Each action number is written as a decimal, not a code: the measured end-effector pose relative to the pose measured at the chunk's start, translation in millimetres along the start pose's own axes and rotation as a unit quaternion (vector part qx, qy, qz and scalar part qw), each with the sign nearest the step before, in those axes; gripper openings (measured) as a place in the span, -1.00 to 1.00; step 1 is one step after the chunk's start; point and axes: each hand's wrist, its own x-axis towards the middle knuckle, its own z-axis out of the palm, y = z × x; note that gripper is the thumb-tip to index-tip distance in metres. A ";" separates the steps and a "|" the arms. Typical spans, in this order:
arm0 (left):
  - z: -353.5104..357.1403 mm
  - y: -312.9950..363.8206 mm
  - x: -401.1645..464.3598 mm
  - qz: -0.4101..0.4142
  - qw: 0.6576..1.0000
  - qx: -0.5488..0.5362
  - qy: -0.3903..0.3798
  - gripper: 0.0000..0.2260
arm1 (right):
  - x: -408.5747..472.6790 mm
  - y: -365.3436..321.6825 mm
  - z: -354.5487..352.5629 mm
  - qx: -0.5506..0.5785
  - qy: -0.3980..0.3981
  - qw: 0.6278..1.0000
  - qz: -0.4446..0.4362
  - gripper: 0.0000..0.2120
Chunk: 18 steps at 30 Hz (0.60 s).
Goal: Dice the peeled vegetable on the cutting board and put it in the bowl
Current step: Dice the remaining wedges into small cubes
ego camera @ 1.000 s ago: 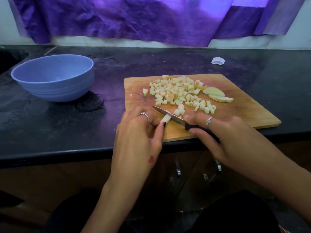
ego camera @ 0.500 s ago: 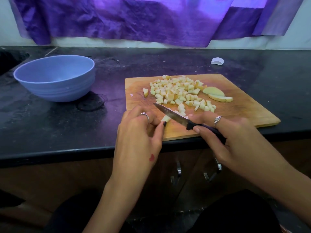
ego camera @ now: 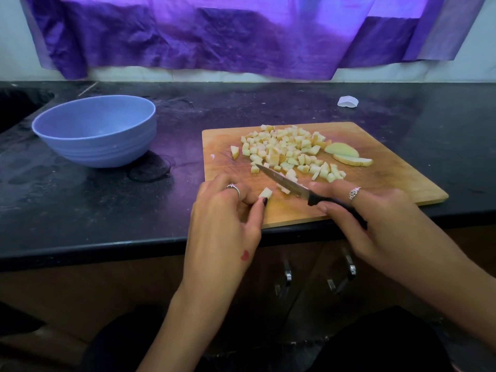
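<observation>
A last stub of peeled vegetable (ego camera: 265,193) sits near the front edge of a wooden cutting board (ego camera: 389,183), pinched between the thumb and curled fingers of the left hand (ego camera: 228,218). The right hand (ego camera: 370,218) is wrapped around the black handle of a small knife (ego camera: 284,183), blade angled across the board just beyond the stub. Behind the blade lies a loose heap of pale cubes (ego camera: 287,151), with two uncut slices (ego camera: 346,154) beside it toward the board's right.

The pieces look firm, light and probably damp, likely to slip under a blade; so short a stub leaves little room for fingertips, which are best kept at its rear end, tucked back. The cubes would scatter if grabbed singly and seem better scooped in handfuls or swept off the board.

An empty blue bowl (ego camera: 96,154) waits well apart on the dark counter (ego camera: 80,210), to the left. A purple cloth (ego camera: 214,36) hangs behind.
</observation>
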 end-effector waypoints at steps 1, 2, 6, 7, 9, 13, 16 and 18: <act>-0.8 -0.2 -0.1 -0.001 1.000 0.002 -0.006 -0.90 | 0.4 -1.0 -0.1 0.006 0.010 1.000 -0.002 -0.73; -1.6 -0.5 0.1 -0.003 1.000 0.002 -0.011 -0.90 | 0.9 -3.1 0.0 0.012 0.016 1.000 -0.006 -0.74; -4.0 -1.8 -1.1 -0.003 1.000 0.004 -0.024 -0.95 | 1.0 -11.3 2.8 0.022 -0.012 1.000 -0.007 -0.77; -3.9 -2.3 -1.4 0.000 1.000 0.004 -0.022 -0.95 | 1.2 -11.7 3.3 0.022 -0.016 1.000 -0.007 -0.77; -2.8 -3.7 -1.2 0.007 1.000 0.003 -0.015 -0.95 | 4.1 -11.4 4.1 0.023 -0.020 1.000 -0.006 -0.78; -2.0 -4.6 -0.8 0.018 1.000 -0.007 -0.003 -0.94 | 15.5 -12.5 9.2 0.009 -0.041 0.999 0.005 -0.80; -0.3 -5.1 -1.1 0.023 1.000 -0.008 0.010 -0.93 | 20.3 -12.5 14.5 0.012 -0.085 0.996 0.017 -0.77; 0.7 -5.0 -1.1 0.025 1.000 -0.007 0.017 -0.92 | 17.6 -13.1 13.3 0.001 -0.095 0.995 0.024 -0.68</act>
